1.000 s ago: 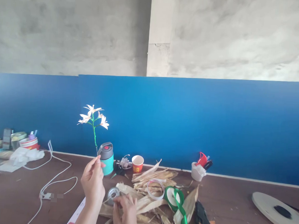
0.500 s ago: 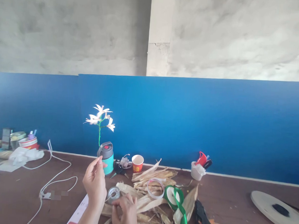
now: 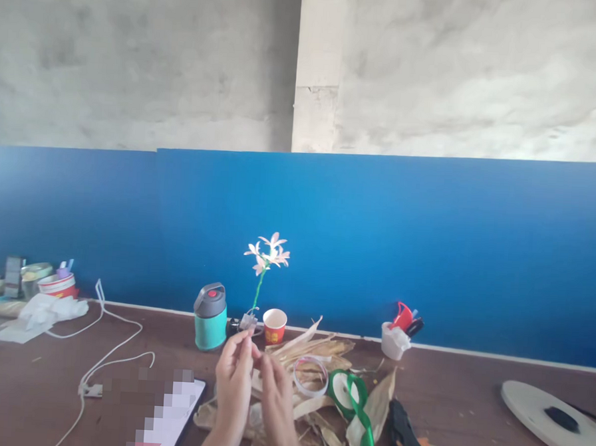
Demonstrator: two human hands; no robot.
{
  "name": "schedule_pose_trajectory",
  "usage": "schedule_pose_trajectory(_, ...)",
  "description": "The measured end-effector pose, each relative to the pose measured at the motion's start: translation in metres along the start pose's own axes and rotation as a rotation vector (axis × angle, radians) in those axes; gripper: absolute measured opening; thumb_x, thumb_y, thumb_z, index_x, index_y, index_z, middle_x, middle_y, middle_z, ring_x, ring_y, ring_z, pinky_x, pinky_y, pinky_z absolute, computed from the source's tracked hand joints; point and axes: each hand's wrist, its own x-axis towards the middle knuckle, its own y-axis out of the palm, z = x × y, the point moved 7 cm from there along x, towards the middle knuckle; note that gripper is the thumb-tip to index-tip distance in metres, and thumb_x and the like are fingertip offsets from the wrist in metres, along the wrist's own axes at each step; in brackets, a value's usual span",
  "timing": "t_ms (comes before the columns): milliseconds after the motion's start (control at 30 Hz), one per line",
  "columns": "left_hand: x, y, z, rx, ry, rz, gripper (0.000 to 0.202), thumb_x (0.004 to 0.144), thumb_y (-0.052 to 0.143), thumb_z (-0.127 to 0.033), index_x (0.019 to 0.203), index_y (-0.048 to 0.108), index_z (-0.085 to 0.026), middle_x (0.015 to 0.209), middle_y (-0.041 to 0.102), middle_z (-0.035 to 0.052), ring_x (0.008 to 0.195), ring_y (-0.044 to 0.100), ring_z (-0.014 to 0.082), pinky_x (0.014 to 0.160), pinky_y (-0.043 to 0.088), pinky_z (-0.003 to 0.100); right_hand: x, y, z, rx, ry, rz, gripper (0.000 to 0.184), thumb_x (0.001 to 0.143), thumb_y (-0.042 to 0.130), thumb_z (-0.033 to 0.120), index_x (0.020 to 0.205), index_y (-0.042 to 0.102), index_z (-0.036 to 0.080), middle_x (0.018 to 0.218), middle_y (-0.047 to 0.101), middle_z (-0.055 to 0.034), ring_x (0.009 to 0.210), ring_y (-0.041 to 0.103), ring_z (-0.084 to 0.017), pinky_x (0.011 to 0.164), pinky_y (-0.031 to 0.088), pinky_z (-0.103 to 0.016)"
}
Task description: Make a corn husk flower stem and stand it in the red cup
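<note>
An artificial flower stem (image 3: 259,286) with several white blossoms (image 3: 271,253) rises above my two hands, leaning slightly right. My left hand (image 3: 235,373) pinches its lower end between thumb and fingers. Close beside it, my right hand (image 3: 278,394) is closed at the fingertips and touches the left fingers; whatever it grips there is hidden. Beneath both hands lie dry corn husks (image 3: 316,347). A clear tape ring (image 3: 310,375) and a green ribbon spool (image 3: 345,393) rest on the husks, to the right of my right hand.
A teal flask (image 3: 210,328) and a paper cup (image 3: 274,326) stand behind my hands. A phone (image 3: 175,416) lies at left near a white cable (image 3: 114,353). At right are a black glue gun (image 3: 407,435), a white cup of tools (image 3: 394,341) and a pale round board (image 3: 542,422).
My left hand has moved right with the flower stem, away from the flask. My right hand has risen from beside the grey tape roll to meet it. The phone is more exposed.
</note>
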Motion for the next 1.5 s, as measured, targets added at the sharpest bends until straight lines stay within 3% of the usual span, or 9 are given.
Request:
schedule_pose_trajectory(100, -0.011, 0.016, 0.009, 0.027, -0.032, 0.138, 0.040, 0.076, 0.062, -0.052, 0.091, 0.065, -0.016, 0.063, 0.058, 0.0004, 0.057, 0.053, 0.0147, 0.056, 0.045, 0.025, 0.015, -0.021, 0.032, 0.166, 0.072, -0.102, 0.051, 0.077, 0.058, 0.060, 0.101, 0.071, 0.017, 0.094, 0.071, -0.0082, 0.091, 0.062, -0.024, 0.078, 0.049, -0.031)
schedule_pose_trajectory(233, -0.024, 0.030, 0.015, 0.047, -0.013, 0.253, 0.035, 0.079, 0.059, -0.050, 0.086, 0.066, -0.016, 0.061, 0.057, -0.0001, 0.059, 0.053, 0.0149, 0.058, 0.044, 0.024, 0.023, -0.044, 0.062, 0.228, 0.060, -0.145, 0.048, 0.071, 0.070, 0.052, 0.105, 0.069, 0.018, 0.093, 0.070, -0.0076, 0.088, 0.061, -0.022, 0.072, 0.050, -0.028)
schedule_pose_trajectory(367, -0.031, 0.041, 0.019, -0.005, -0.043, 0.371, 0.037, 0.076, 0.062, -0.051, 0.084, 0.066, -0.015, 0.062, 0.062, 0.0024, 0.060, 0.058, 0.0166, 0.060, 0.047, 0.026, 0.026, -0.061, 0.070, 0.254, 0.040, -0.201, 0.040, 0.065, 0.077, 0.045, 0.091, 0.070, 0.016, 0.068, 0.063, -0.0019, 0.060, 0.053, -0.014, 0.053, 0.044, -0.024)
schedule_pose_trajectory(467, -0.033, 0.047, 0.020, -0.009, -0.085, 0.452, 0.034, 0.077, 0.063, -0.048, 0.086, 0.066, -0.015, 0.074, 0.069, 0.0070, 0.069, 0.064, 0.0199, 0.065, 0.050, 0.029, 0.029, -0.063, 0.076, 0.250, 0.000, -0.157, 0.032, 0.065, 0.077, 0.042, 0.078, 0.067, 0.016, 0.062, 0.057, 0.0012, 0.053, 0.045, -0.010, 0.049, 0.039, -0.021)
schedule_pose_trajectory(600, -0.030, 0.051, 0.009, 0.026, -0.113, 0.465, 0.034, 0.075, 0.065, -0.045, 0.092, 0.067, -0.015, 0.083, 0.071, 0.0089, 0.074, 0.065, 0.0208, 0.068, 0.050, 0.029, 0.029, -0.059, 0.082, 0.214, -0.035, -0.088, 0.029, 0.070, 0.073, 0.042, 0.076, 0.061, 0.017, 0.061, 0.055, 0.0022, 0.054, 0.046, -0.010, 0.050, 0.039, -0.021)
schedule_pose_trajectory(767, -0.026, 0.060, -0.010, -0.054, -0.264, 0.465, 0.034, 0.069, 0.072, -0.045, 0.083, 0.070, -0.014, 0.073, 0.071, 0.0063, 0.068, 0.062, 0.0158, 0.064, 0.047, 0.023, 0.029, -0.057, 0.082, 0.213, -0.021, -0.044, 0.030, 0.072, 0.071, 0.044, 0.075, 0.058, 0.018, 0.059, 0.053, 0.0034, 0.053, 0.045, -0.010, 0.048, 0.039, -0.020)
schedule_pose_trajectory(967, -0.032, 0.062, 0.003, -0.135, -0.421, 0.443, 0.042, 0.060, 0.075, -0.052, 0.075, 0.065, -0.014, 0.055, 0.062, -0.0006, 0.038, 0.035, 0.0036, 0.039, 0.025, 0.017, 0.029, -0.059, 0.087, 0.138, 0.019, -0.050, 0.033, 0.066, 0.075, 0.045, 0.078, 0.065, 0.016, 0.066, 0.062, -0.0012, 0.053, 0.048, -0.011, 0.047, 0.038, -0.021)
schedule_pose_trajectory(1167, -0.037, 0.062, -0.001, -0.115, -0.299, 0.483, 0.036, 0.070, 0.070, -0.048, 0.081, 0.065, -0.014, 0.053, 0.059, -0.0015, 0.053, 0.051, 0.0105, 0.055, 0.038, 0.020, 0.028, -0.066, 0.083, 0.065, 0.067, -0.074, 0.038, 0.066, 0.073, 0.050, 0.057, 0.061, 0.015, 0.042, 0.050, 0.0026, 0.038, 0.038, -0.008, 0.038, 0.027, -0.021)
schedule_pose_trajectory(1500, -0.037, 0.067, -0.006, -0.131, -0.208, 0.585, 0.036, 0.072, 0.068, -0.050, 0.076, 0.064, -0.015, 0.050, 0.056, -0.0021, 0.051, 0.051, 0.0113, 0.056, 0.040, 0.022, 0.026, -0.070, 0.091, 0.136, 0.156, -0.065, 0.040, 0.055, 0.081, 0.047, 0.046, 0.060, 0.014, 0.036, 0.046, 0.0037, 0.036, 0.030, -0.005, 0.039, 0.021, -0.021)
